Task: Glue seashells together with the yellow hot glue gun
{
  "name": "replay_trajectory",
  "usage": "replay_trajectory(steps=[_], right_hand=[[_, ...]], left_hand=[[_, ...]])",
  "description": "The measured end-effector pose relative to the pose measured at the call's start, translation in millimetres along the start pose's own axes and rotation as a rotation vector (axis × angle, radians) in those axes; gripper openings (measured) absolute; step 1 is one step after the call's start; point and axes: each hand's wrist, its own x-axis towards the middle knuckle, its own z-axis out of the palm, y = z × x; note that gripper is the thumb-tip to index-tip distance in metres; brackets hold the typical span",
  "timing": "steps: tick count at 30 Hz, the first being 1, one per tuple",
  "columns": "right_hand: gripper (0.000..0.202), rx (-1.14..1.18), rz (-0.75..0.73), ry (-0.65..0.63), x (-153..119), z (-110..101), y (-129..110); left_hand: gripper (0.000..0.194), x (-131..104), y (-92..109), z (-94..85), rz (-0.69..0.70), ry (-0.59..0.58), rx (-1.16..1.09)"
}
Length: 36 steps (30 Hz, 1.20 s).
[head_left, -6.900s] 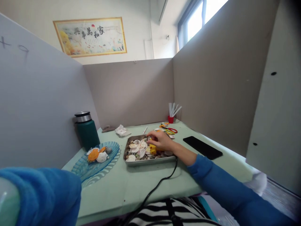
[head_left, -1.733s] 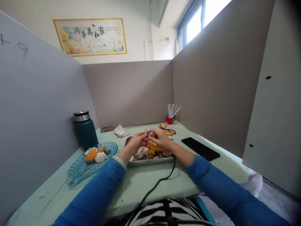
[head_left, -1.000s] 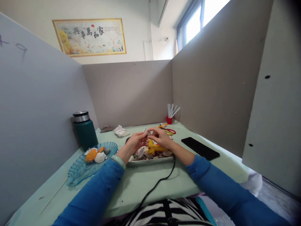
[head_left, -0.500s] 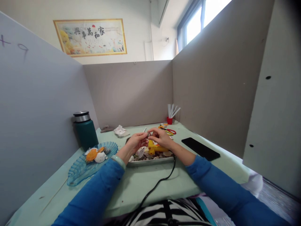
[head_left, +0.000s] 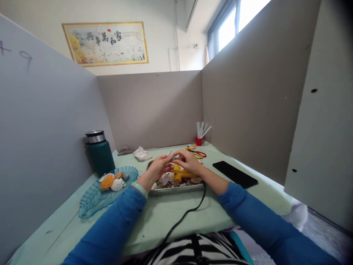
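Note:
Above a metal tray (head_left: 176, 190) of shells, both hands meet fingertip to fingertip. My left hand (head_left: 160, 165) pinches a small greyish shell (head_left: 173, 158) with thumb and forefinger. On its other side the fingertips of my right hand (head_left: 189, 161) close on the same shell, hiding most of it. Beneath my right hand a yellow glue gun (head_left: 183, 174) lies on the loose shells (head_left: 168, 180). Its black cord (head_left: 190, 211) runs over the tray's front right corner toward my lap.
To the left, a blue glass dish (head_left: 89, 200) bears orange and white shells, with a green flask (head_left: 100, 156) behind. Scissors (head_left: 199, 153), a red cup (head_left: 199, 141) of white sticks and crumpled paper (head_left: 141, 153) lie farther back. A black phone (head_left: 235, 174) rests right. Partitions enclose the table.
The fingers have shifted slightly around the small shell, which appears turned a little. Both arms and everything on the table stay nearly where they were.

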Motion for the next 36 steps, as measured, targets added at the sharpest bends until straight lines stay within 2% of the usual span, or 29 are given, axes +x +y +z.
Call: replay_trajectory(steps=[10,15,21,36], right_hand=[[0.018,-0.070,0.022,0.043,1,1,0],[0.021,-0.075,0.041,0.050,1,1,1],[0.019,-0.100,0.048,0.015,1,2,4],[0.019,-0.079,0.036,-0.045,1,3,6]], left_hand=[[0.034,0,-2,4.1,0.050,0.090,0.222],[0.050,-3,-1,9.6,0.094,0.068,0.262],[0.033,-3,-1,10.0,0.093,0.113,0.298],[0.026,-2,-2,8.2,0.089,0.132,0.373]])
